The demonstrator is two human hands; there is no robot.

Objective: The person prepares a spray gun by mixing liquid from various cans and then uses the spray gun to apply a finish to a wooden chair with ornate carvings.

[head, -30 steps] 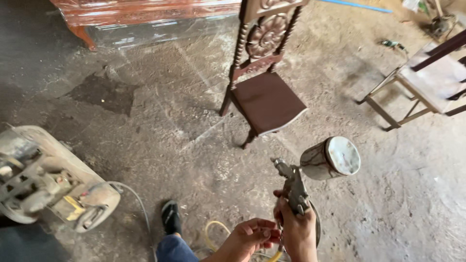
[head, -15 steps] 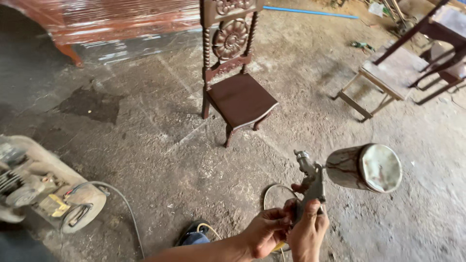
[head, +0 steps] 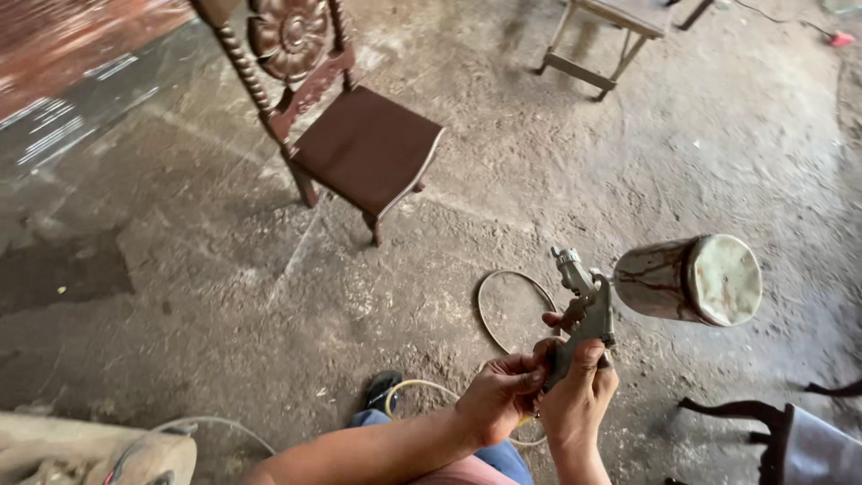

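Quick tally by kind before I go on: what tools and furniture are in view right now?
Spray gun with metal cup: 1
Carved dark wooden chair: 1
Pale wooden frame, top edge: 1
Dark furniture piece, bottom right: 1
Hose loop on floor: 1
Total: 5

A dark wooden chair [head: 359, 135] with a carved back stands on the dusty concrete floor [head: 180, 296]. A wire ring [head: 489, 310] lies nearby.
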